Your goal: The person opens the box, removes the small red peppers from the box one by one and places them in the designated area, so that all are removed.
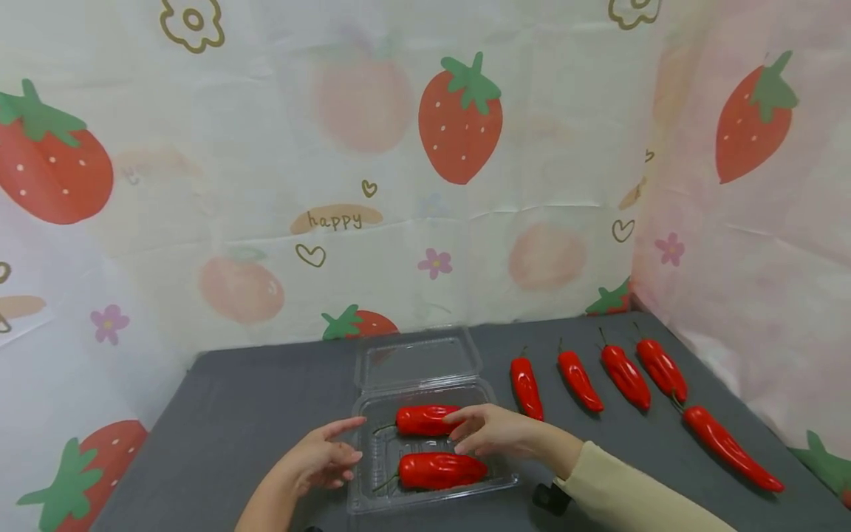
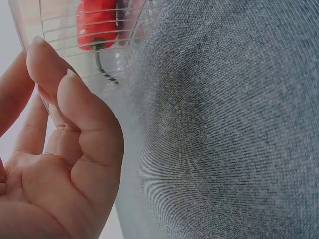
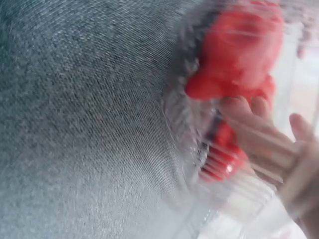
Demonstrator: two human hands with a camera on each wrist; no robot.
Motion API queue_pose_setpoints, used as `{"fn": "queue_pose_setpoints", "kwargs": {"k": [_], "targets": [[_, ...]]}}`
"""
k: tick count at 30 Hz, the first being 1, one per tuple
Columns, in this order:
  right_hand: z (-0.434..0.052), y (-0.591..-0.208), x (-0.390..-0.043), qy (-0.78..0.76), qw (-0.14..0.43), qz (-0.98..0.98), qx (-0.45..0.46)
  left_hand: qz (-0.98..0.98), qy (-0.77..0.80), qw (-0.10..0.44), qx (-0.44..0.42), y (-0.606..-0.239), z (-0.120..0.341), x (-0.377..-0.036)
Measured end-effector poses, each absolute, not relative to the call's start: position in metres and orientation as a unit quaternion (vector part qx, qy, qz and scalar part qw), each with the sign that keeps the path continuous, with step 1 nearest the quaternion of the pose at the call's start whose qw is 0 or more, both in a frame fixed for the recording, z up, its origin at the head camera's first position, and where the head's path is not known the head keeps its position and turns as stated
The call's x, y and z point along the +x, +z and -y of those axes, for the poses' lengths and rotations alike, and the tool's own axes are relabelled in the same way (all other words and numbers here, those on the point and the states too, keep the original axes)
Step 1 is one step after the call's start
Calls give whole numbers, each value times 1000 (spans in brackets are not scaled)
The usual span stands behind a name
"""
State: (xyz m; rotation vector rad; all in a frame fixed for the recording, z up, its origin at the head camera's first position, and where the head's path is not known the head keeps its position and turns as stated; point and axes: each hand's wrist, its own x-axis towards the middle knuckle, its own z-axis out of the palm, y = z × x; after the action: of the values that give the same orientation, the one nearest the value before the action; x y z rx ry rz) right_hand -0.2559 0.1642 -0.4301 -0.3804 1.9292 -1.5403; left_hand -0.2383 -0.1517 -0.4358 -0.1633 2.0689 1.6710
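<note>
Clear clamshell tray (image 1: 372, 496) lay on grey cloth (image 1: 233, 414), lid open behind. Held two red peppers: far pepper (image 1: 420, 420), near pepper (image 1: 442, 471). Right hand (image 1: 492, 431) hovered over tray, fingers loosely spread, fingertips touching far pepper. Left hand (image 1: 319, 459) rested just left of tray, fingers relaxed, gripping nothing. Five loose peppers (image 1: 580, 380) lay right of tray.

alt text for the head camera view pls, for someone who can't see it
Two hands work at a clear plastic clamshell box holding two red chili peppers: the right hand touches the far pepper, the left hand rests open at the box's left edge. Five more red chili peppers lie on the grey tablecloth to the right.
</note>
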Motion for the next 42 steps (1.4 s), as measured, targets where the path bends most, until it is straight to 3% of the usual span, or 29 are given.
{"fn": "queue_pose_setpoints", "kwargs": {"k": [14,42], "targets": [[-140,-442,-257,-496,349,-776,-173,-753,610,243,-52,-435,154,-239],[-140,-449,-257,-520,333,-747,-246,-738,627,247,-46,-438,155,-238]]}}
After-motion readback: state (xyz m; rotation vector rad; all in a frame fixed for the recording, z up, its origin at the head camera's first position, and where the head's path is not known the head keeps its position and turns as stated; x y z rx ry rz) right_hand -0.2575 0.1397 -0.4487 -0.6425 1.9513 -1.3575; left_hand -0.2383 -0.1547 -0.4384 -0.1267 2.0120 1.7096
